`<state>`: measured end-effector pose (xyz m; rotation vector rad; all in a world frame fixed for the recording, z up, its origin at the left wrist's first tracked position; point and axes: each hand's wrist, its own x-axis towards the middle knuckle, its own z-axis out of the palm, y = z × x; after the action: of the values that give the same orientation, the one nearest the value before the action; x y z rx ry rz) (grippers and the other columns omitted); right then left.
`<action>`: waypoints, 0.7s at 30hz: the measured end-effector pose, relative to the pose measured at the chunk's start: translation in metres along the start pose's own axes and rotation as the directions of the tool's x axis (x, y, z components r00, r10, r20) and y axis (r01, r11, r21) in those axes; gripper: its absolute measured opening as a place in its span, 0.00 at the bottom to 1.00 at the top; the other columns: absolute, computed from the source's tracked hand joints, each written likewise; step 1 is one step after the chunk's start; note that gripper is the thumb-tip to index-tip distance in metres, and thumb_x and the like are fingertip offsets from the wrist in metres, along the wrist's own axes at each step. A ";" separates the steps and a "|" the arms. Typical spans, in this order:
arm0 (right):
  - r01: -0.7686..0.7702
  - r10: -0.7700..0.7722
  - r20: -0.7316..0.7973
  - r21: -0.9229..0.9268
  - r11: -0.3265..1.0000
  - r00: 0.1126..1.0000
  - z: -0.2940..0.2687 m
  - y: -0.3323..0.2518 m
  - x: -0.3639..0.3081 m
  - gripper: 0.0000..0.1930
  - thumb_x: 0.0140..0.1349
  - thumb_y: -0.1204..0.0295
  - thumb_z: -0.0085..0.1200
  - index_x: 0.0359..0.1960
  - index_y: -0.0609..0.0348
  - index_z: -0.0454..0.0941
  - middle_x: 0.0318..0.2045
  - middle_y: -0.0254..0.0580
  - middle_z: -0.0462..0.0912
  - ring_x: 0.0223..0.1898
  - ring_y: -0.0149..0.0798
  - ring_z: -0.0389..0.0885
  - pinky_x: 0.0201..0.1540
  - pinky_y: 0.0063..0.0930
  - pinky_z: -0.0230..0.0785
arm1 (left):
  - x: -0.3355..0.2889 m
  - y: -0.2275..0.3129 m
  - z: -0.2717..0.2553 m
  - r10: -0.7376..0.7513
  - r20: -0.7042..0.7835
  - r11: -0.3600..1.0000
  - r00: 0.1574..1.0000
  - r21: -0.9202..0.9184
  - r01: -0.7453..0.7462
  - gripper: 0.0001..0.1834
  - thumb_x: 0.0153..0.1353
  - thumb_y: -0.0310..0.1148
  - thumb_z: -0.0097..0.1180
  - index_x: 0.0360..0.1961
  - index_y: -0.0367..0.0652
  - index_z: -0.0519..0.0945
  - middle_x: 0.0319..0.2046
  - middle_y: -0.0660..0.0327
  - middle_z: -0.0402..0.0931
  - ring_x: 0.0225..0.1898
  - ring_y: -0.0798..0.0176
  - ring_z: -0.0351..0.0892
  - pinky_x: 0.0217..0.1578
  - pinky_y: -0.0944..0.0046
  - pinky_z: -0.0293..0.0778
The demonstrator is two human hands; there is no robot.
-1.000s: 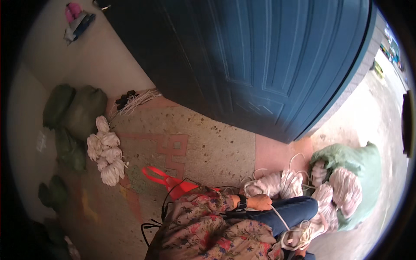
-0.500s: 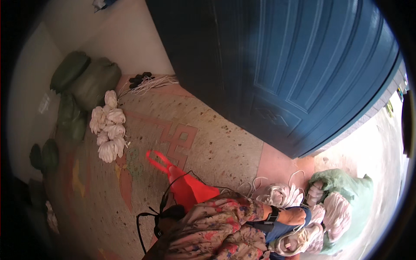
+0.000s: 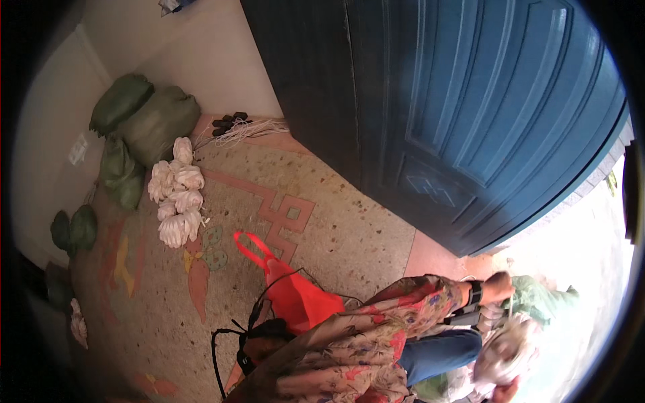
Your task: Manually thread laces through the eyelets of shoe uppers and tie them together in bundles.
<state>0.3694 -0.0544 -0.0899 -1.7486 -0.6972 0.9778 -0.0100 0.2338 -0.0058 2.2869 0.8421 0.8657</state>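
My left hand (image 3: 496, 288), with a dark band at its wrist, is raised at the right, fingers closed on a whitish cord (image 3: 510, 307). The cord runs down toward a bundle of whitish cloth pieces (image 3: 505, 352), which is smeared by motion. At the bundle's near edge, my right hand (image 3: 506, 389) grips it; only part of that hand shows, blurred. Behind the bundle lies a pale green sack (image 3: 547, 299). My blue-clad knee (image 3: 440, 352) is beside the bundle.
A red bag (image 3: 302, 302) with looped handles lies near my floral sleeve. Several white cloth bundles (image 3: 178, 195) rest on the patterned floor at the left, beside dark green sacks (image 3: 158, 124). Loose white cords (image 3: 252, 131) lie by the wall. A large blue door (image 3: 437, 134) stands ahead.
My left hand has moved up and right from the bundles, now closed on a cord. A white bundle has come up between my hands, and my right hand has come into view. The view has shifted slightly.
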 end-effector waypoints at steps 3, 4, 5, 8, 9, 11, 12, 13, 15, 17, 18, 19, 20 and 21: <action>0.265 -0.164 0.212 -0.662 0.701 0.963 0.085 -0.106 -0.023 0.18 0.63 0.68 0.37 0.53 0.61 0.63 0.49 0.46 0.70 0.49 0.39 0.68 0.53 0.31 0.62 | 0.015 0.004 -0.026 -0.144 0.087 0.990 0.986 0.005 0.144 0.12 0.44 0.28 0.47 0.23 0.26 0.74 0.24 0.40 0.74 0.26 0.46 0.76 0.28 0.55 0.71; 0.366 -0.212 0.333 -0.521 0.771 0.919 0.122 -0.107 0.003 0.16 0.63 0.68 0.37 0.50 0.61 0.65 0.47 0.45 0.71 0.48 0.38 0.69 0.51 0.30 0.63 | -0.008 -0.020 -0.032 -0.096 -0.142 0.993 0.985 0.047 0.104 0.13 0.45 0.27 0.46 0.28 0.26 0.74 0.27 0.40 0.74 0.28 0.47 0.76 0.30 0.56 0.71; 0.408 -0.285 0.335 -0.394 0.824 0.898 0.119 -0.109 0.014 0.15 0.64 0.68 0.37 0.48 0.60 0.66 0.46 0.43 0.72 0.47 0.36 0.70 0.50 0.28 0.64 | -0.003 -0.016 -0.022 0.049 -0.321 0.998 0.946 0.064 -0.029 0.15 0.46 0.27 0.45 0.32 0.25 0.74 0.29 0.40 0.74 0.29 0.48 0.76 0.33 0.57 0.71; 0.243 -0.265 0.296 0.107 0.964 0.918 0.123 -0.140 0.020 0.13 0.64 0.65 0.39 0.41 0.59 0.72 0.40 0.41 0.75 0.45 0.34 0.70 0.46 0.25 0.65 | -0.036 0.021 -0.092 -0.497 0.087 0.469 0.863 -0.810 0.352 0.13 0.45 0.29 0.49 0.32 0.34 0.76 0.21 0.54 0.74 0.19 0.64 0.72 0.19 0.65 0.67; -0.122 -0.172 0.420 0.588 0.800 0.891 0.155 -0.158 0.011 0.15 0.63 0.62 0.41 0.44 0.58 0.70 0.43 0.41 0.73 0.46 0.35 0.69 0.50 0.28 0.62 | -0.053 0.008 -0.116 -0.621 0.043 0.416 0.782 -0.828 0.376 0.07 0.44 0.31 0.49 0.19 0.39 0.75 0.12 0.64 0.67 0.11 0.71 0.62 0.11 0.67 0.57; -0.165 -0.204 0.473 0.627 0.762 0.857 0.233 -0.192 -0.021 0.27 0.63 0.55 0.40 0.58 0.58 0.57 0.57 0.41 0.62 0.57 0.39 0.60 0.61 0.32 0.49 | -0.113 -0.035 -0.179 -0.639 -0.036 0.465 0.769 -0.814 0.349 0.12 0.45 0.30 0.50 0.09 0.44 0.66 0.10 0.70 0.60 0.12 0.74 0.55 0.11 0.69 0.52; -0.128 -0.333 0.536 0.650 0.749 0.776 0.263 -0.215 -0.045 0.26 0.65 0.55 0.35 0.61 0.55 0.54 0.60 0.44 0.57 0.61 0.39 0.55 0.61 0.32 0.47 | -0.145 -0.060 -0.213 -0.295 -0.371 0.921 0.881 -0.356 0.158 0.12 0.45 0.30 0.50 0.09 0.44 0.66 0.09 0.69 0.60 0.11 0.73 0.56 0.11 0.68 0.54; -0.041 -0.337 0.524 0.584 0.811 0.782 0.278 -0.235 -0.067 0.27 0.65 0.55 0.34 0.62 0.55 0.52 0.60 0.45 0.57 0.61 0.40 0.55 0.61 0.33 0.47 | -0.159 -0.053 -0.254 -0.808 -0.164 0.393 0.566 -0.866 0.310 0.10 0.46 0.30 0.49 0.12 0.42 0.68 0.10 0.66 0.60 0.11 0.72 0.59 0.11 0.67 0.56; 0.036 -0.351 0.564 0.494 0.869 0.748 0.282 -0.256 -0.086 0.28 0.64 0.55 0.37 0.62 0.56 0.51 0.59 0.46 0.58 0.60 0.41 0.57 0.59 0.33 0.49 | -0.223 -0.059 -0.334 -0.287 -0.629 0.955 0.723 -0.132 0.264 0.05 0.39 0.25 0.53 0.19 0.37 0.70 0.14 0.55 0.67 0.16 0.59 0.69 0.16 0.61 0.63; 0.088 -0.271 0.589 0.320 0.943 0.762 0.255 -0.255 -0.087 0.28 0.64 0.57 0.39 0.61 0.57 0.51 0.56 0.45 0.63 0.56 0.39 0.63 0.54 0.33 0.56 | -0.255 -0.040 -0.411 -0.362 -0.754 0.832 0.548 0.004 0.555 0.06 0.36 0.21 0.51 0.20 0.37 0.71 0.17 0.52 0.69 0.19 0.52 0.69 0.19 0.58 0.63; 0.055 -0.222 0.560 0.299 0.953 0.799 0.233 -0.239 -0.077 0.26 0.63 0.57 0.41 0.60 0.56 0.55 0.51 0.41 0.69 0.49 0.36 0.69 0.47 0.31 0.62 | -0.251 -0.021 -0.449 -0.754 -0.650 0.642 0.095 -0.697 0.320 0.01 0.40 0.22 0.49 0.18 0.38 0.70 0.15 0.55 0.68 0.17 0.56 0.68 0.18 0.59 0.62; 0.011 -0.155 0.565 0.250 0.968 0.810 0.206 -0.223 -0.061 0.25 0.63 0.56 0.39 0.59 0.54 0.57 0.49 0.38 0.70 0.49 0.37 0.68 0.48 0.32 0.61 | -0.282 -0.020 -0.475 -0.160 -0.908 0.883 0.388 0.044 0.467 0.06 0.45 0.25 0.49 0.14 0.40 0.68 0.12 0.61 0.64 0.15 0.65 0.64 0.16 0.62 0.59; 0.037 -0.200 0.555 0.291 0.956 0.808 0.172 -0.197 -0.042 0.24 0.63 0.57 0.39 0.59 0.53 0.58 0.50 0.36 0.69 0.48 0.36 0.69 0.46 0.31 0.62 | -0.276 0.013 -0.501 -0.381 -0.925 0.889 0.021 -0.359 0.286 0.13 0.42 0.30 0.51 0.09 0.39 0.63 0.07 0.63 0.55 0.09 0.67 0.59 0.11 0.61 0.51; -0.029 -0.095 0.351 0.333 0.943 0.932 0.142 -0.169 -0.022 0.19 0.62 0.62 0.39 0.53 0.54 0.65 0.45 0.36 0.73 0.45 0.34 0.70 0.43 0.32 0.63 | -0.299 0.022 -0.526 -0.227 -0.974 0.933 0.019 -0.212 0.292 0.12 0.43 0.32 0.52 0.11 0.37 0.68 0.08 0.57 0.63 0.12 0.62 0.64 0.15 0.59 0.56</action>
<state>0.2327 0.0556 0.0458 -1.2682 -0.7388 1.3313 -0.5585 0.1471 0.2340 1.0496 1.7695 2.3155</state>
